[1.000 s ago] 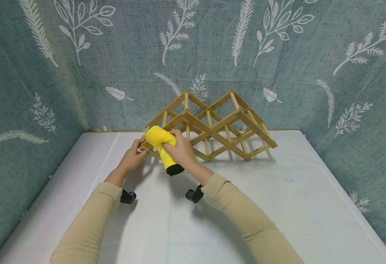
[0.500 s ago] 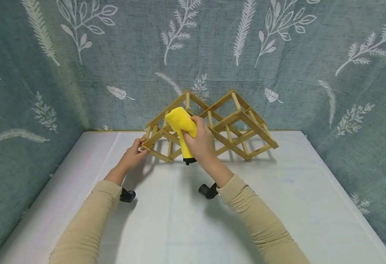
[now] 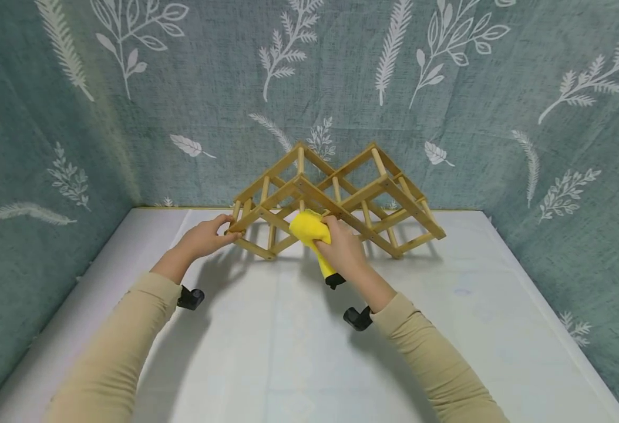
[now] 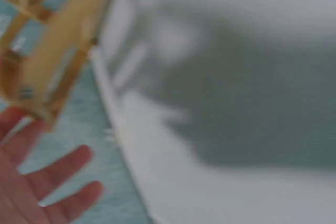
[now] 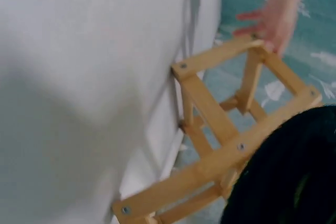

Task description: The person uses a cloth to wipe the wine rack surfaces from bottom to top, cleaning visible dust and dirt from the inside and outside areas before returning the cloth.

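1. My right hand (image 3: 345, 249) has its fingers curled round a bunched yellow cloth (image 3: 308, 227), with its black end (image 3: 335, 281) poking out on the near side.
2. My left hand (image 3: 198, 239) is at the far-left corner of the wooden rack (image 3: 342, 210): thumb and forefinger lie about that corner, two other fingers are splayed off it. I cannot tell whether this is a true pinch or a mere touch.
3. The rack stands at the far side of the white table (image 3: 299, 341), just in front of the patterned fabric (image 3: 214, 88), its zigzag frame spread left to right.
4. The cloth lies in front of the rack's left half; I cannot tell whether they touch.
5. If I press the cloth hard against a slat, I judge the rack could slide or fold, since my left hand steadies one end at most.
6. A loose fold could snag on a dowel and drag the frame.
7. Should my left fingers slip, the left end might swing towards the fabric.
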`<state>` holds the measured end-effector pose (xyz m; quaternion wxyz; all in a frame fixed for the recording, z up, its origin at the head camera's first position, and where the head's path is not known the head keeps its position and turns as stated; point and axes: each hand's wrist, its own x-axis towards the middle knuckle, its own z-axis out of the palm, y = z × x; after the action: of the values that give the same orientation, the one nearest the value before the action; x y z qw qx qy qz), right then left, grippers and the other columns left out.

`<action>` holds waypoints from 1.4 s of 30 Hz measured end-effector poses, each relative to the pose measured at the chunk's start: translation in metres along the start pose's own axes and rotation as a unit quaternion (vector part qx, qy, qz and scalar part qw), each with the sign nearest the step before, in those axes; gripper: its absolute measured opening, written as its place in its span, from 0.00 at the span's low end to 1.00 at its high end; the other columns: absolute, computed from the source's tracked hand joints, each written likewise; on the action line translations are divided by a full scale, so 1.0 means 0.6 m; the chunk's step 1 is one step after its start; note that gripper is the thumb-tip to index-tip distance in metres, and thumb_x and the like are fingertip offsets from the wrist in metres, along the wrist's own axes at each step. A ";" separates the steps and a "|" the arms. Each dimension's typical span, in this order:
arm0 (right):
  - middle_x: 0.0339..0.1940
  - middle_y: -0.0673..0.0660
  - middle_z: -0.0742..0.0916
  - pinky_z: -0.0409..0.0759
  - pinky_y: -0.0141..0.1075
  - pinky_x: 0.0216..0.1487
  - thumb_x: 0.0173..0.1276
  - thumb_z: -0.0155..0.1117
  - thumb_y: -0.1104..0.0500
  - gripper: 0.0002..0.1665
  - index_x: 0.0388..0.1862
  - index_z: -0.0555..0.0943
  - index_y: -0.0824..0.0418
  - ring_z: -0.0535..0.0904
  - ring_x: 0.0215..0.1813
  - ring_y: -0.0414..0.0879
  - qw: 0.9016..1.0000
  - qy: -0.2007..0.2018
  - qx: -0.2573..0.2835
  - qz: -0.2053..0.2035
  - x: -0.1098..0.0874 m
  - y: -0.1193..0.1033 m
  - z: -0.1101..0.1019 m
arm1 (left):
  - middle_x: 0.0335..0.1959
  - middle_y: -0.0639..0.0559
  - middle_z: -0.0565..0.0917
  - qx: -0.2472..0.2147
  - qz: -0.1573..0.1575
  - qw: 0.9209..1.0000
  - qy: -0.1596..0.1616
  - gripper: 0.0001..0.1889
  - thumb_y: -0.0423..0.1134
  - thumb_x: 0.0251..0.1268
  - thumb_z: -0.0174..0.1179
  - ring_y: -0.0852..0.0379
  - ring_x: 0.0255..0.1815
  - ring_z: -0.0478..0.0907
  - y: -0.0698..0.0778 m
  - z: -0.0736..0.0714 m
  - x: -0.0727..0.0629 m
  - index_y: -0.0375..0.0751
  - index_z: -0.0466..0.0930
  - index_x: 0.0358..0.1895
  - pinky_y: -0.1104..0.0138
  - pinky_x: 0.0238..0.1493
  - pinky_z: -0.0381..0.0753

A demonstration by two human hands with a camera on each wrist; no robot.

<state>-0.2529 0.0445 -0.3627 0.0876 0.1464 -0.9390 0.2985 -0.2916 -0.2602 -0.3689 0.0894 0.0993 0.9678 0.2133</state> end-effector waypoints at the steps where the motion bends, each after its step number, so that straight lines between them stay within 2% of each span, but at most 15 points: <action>1: 0.39 0.59 0.81 0.76 0.38 0.27 0.63 0.62 0.54 0.23 0.54 0.70 0.62 0.77 0.30 0.48 1.000 -0.008 -0.014 -0.003 -0.003 -0.002 0.003 | 0.64 0.34 0.66 0.007 0.000 1.000 -0.009 0.38 0.64 0.64 0.43 0.33 0.58 0.68 0.005 -0.008 0.001 0.42 0.54 0.69 0.42 0.50 0.69; 5: 0.36 0.58 0.81 0.72 0.35 0.20 0.62 0.62 0.54 0.21 0.51 0.72 0.61 0.74 0.24 0.46 0.997 -0.036 -0.061 -0.005 -0.010 -0.002 0.020 | 0.67 0.37 0.62 0.013 -0.003 0.999 -0.030 0.42 0.69 0.61 0.41 0.33 0.62 0.63 0.028 -0.031 0.010 0.43 0.53 0.71 0.41 0.55 0.65; 8: 0.34 0.59 0.81 0.72 0.36 0.20 0.62 0.62 0.55 0.20 0.51 0.72 0.61 0.74 0.23 0.47 0.995 -0.049 -0.085 0.002 -0.015 0.005 0.031 | 0.67 0.36 0.62 0.019 -0.010 0.999 -0.044 0.43 0.70 0.60 0.40 0.33 0.62 0.62 0.035 -0.041 0.017 0.43 0.52 0.71 0.41 0.55 0.64; 14: 0.34 0.60 0.82 0.73 0.37 0.22 0.61 0.64 0.56 0.22 0.52 0.71 0.61 0.76 0.25 0.48 0.986 -0.096 -0.136 0.008 -0.024 0.010 0.039 | 0.67 0.33 0.60 0.025 -0.012 0.996 -0.080 0.44 0.69 0.61 0.41 0.32 0.64 0.58 0.016 -0.050 0.019 0.40 0.52 0.71 0.41 0.58 0.62; 18: 0.36 0.59 0.82 0.73 0.37 0.23 0.61 0.64 0.55 0.23 0.53 0.71 0.60 0.77 0.28 0.47 0.978 -0.135 -0.154 -0.031 -0.028 -0.021 0.046 | 0.66 0.31 0.60 0.044 -0.011 0.995 -0.086 0.42 0.68 0.61 0.44 0.30 0.62 0.60 0.001 -0.049 0.017 0.42 0.54 0.70 0.40 0.57 0.63; 22: 0.37 0.57 0.82 0.74 0.35 0.25 0.63 0.62 0.52 0.23 0.54 0.71 0.58 0.77 0.30 0.45 0.968 -0.158 -0.177 -0.081 -0.021 -0.064 0.072 | 0.66 0.32 0.62 0.070 -0.010 0.995 -0.076 0.40 0.67 0.59 0.47 0.31 0.61 0.63 -0.005 -0.046 0.021 0.46 0.58 0.69 0.41 0.55 0.66; 26: 0.38 0.57 0.81 0.75 0.34 0.25 0.63 0.62 0.49 0.24 0.55 0.69 0.56 0.78 0.31 0.44 0.958 -0.164 -0.209 -0.110 -0.001 -0.100 0.110 | 0.66 0.33 0.63 0.075 -0.013 0.995 -0.065 0.40 0.67 0.58 0.49 0.33 0.61 0.63 -0.001 -0.043 0.027 0.47 0.60 0.69 0.42 0.55 0.66; 30: 0.37 0.56 0.80 0.77 0.34 0.26 0.63 0.61 0.48 0.25 0.55 0.68 0.54 0.79 0.30 0.44 0.952 -0.156 -0.231 -0.125 0.019 -0.129 0.142 | 0.65 0.32 0.63 0.065 -0.014 0.996 -0.065 0.39 0.66 0.58 0.51 0.33 0.62 0.63 -0.001 -0.038 0.029 0.47 0.60 0.68 0.42 0.56 0.65; 33: 0.38 0.55 0.80 0.78 0.36 0.28 0.64 0.60 0.49 0.23 0.56 0.69 0.54 0.80 0.33 0.45 0.953 -0.160 -0.232 -0.108 0.031 -0.132 0.160 | 0.65 0.32 0.63 0.060 -0.014 0.996 -0.064 0.40 0.67 0.57 0.50 0.33 0.62 0.63 -0.001 -0.035 0.030 0.47 0.60 0.69 0.43 0.56 0.65; 37: 0.44 0.55 0.83 0.79 0.37 0.34 0.66 0.59 0.52 0.24 0.60 0.70 0.54 0.81 0.41 0.46 0.954 -0.196 -0.224 -0.040 0.039 -0.112 0.178 | 0.65 0.31 0.63 0.064 -0.017 0.996 -0.065 0.40 0.67 0.58 0.50 0.33 0.61 0.63 -0.002 -0.035 0.028 0.47 0.59 0.69 0.43 0.56 0.65; 39: 0.47 0.54 0.83 0.79 0.37 0.36 0.66 0.57 0.53 0.25 0.62 0.70 0.55 0.80 0.44 0.45 0.951 -0.215 -0.220 -0.010 0.038 -0.105 0.177 | 0.65 0.32 0.63 0.066 -0.017 0.996 -0.064 0.40 0.66 0.58 0.50 0.32 0.61 0.63 -0.003 -0.036 0.026 0.47 0.59 0.69 0.42 0.56 0.65; 42: 0.46 0.54 0.83 0.79 0.36 0.36 0.66 0.57 0.53 0.23 0.60 0.72 0.57 0.80 0.40 0.45 0.946 -0.229 -0.230 0.014 0.037 -0.109 0.162 | 0.66 0.32 0.62 0.068 -0.015 0.996 -0.060 0.40 0.67 0.58 0.49 0.32 0.62 0.62 -0.006 -0.040 0.024 0.47 0.59 0.69 0.42 0.57 0.65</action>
<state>-0.2598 -0.0682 -0.4005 -0.1025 0.1734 -0.9789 0.0340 -0.3113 -0.2693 -0.3511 0.1433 0.1036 0.9743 0.1396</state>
